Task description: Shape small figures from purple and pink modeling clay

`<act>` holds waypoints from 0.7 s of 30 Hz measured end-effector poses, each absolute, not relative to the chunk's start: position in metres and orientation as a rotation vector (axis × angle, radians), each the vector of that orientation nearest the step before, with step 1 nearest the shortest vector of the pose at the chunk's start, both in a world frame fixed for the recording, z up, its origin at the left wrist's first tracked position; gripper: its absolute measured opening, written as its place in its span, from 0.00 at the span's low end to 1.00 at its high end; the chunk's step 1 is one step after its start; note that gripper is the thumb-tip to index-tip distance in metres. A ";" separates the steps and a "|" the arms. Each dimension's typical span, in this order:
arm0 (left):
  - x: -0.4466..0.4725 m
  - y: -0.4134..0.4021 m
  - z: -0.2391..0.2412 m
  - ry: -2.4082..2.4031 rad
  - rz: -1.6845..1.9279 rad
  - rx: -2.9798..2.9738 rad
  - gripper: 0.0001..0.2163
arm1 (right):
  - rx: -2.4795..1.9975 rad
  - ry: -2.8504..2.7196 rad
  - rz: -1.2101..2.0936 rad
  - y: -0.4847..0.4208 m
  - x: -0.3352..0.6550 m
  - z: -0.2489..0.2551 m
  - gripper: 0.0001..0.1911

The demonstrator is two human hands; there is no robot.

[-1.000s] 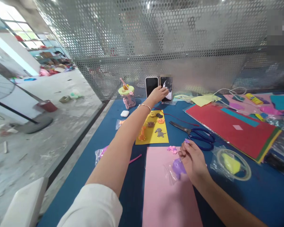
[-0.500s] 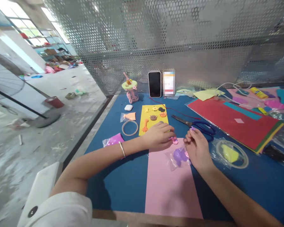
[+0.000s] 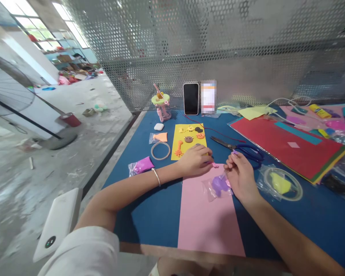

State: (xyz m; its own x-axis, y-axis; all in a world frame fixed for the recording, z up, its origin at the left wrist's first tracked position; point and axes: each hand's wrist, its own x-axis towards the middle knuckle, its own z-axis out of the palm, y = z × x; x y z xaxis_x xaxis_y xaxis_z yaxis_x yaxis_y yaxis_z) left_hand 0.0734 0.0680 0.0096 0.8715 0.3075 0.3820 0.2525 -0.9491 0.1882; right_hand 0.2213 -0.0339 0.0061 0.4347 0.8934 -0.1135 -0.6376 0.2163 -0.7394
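Note:
My left hand (image 3: 194,160) rests at the top edge of a pink sheet (image 3: 208,218), its fingers curled over a small pink clay piece (image 3: 215,165). My right hand (image 3: 240,174) sits just to the right and pinches a tiny purple bit (image 3: 234,152) between thumb and fingers. Against that hand's left side lies a clear bag of purple clay (image 3: 217,186) on the pink sheet. Behind my left hand is a yellow sheet (image 3: 188,138) carrying several small clay animals.
Blue-handled scissors (image 3: 241,150) lie behind my right hand. Red and coloured sheets (image 3: 290,147) fill the right. A bagged yellow clay ring (image 3: 281,184), a pink clay bag (image 3: 142,165), a ring (image 3: 160,150), two phones (image 3: 199,97) and a pink cup (image 3: 161,105) stand around. A white power bank (image 3: 59,222) lies at left.
My left hand drew back from the phones at the mesh wall to the top of the pink sheet, beside my right hand. The view tipped and shifted slightly.

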 end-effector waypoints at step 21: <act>0.016 0.088 0.041 0.580 0.100 2.609 0.07 | -0.903 -0.483 1.101 -0.034 0.224 0.003 0.12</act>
